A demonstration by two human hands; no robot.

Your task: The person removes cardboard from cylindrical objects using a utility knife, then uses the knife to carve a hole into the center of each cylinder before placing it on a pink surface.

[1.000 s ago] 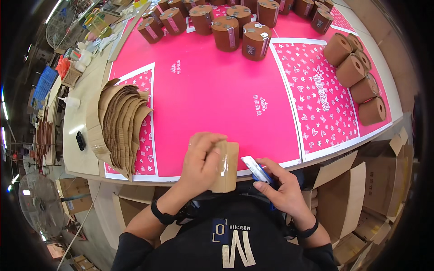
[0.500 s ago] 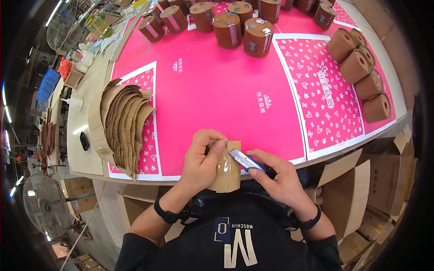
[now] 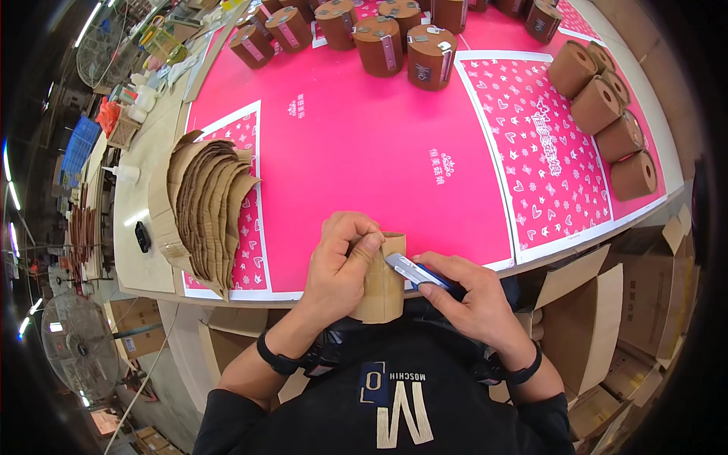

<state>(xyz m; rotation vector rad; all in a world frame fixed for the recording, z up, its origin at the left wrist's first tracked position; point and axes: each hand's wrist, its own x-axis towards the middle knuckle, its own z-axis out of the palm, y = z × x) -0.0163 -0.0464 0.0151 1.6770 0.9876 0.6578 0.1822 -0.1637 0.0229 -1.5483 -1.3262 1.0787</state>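
A short, tan cardboard tube with a smooth, slightly shiny wall is in the left hand, at the near edge of the tabletop; whether any of it rests on that edge cannot be told. Its long axis runs roughly away from the body, with the rim of one end showing at the far side.

The left hand lies along the tube's left side, thumb and bent fingers closed together at its far rim, with no gap visible between them. To the tube's right is a silver-and-blue utility knife with a flat metal nose, slanting across the tube's axis rather than along it. The nose points up and left, onto the right part of the wall near the far rim; it overlaps the wall in view, but actual contact is hard to confirm. The right hand is wrapped around the knife's handle, thumb laid on it, and is the nearer one to the blade end; the left is the nearer one to the tube.

Beyond the tube spreads a bright pink printed sheet. Well left of the tube leans a curved stack of brown cardboard pieces. Far beyond it stand brown cylindrical boxes with straps; plain brown cylinders lie far to its right.
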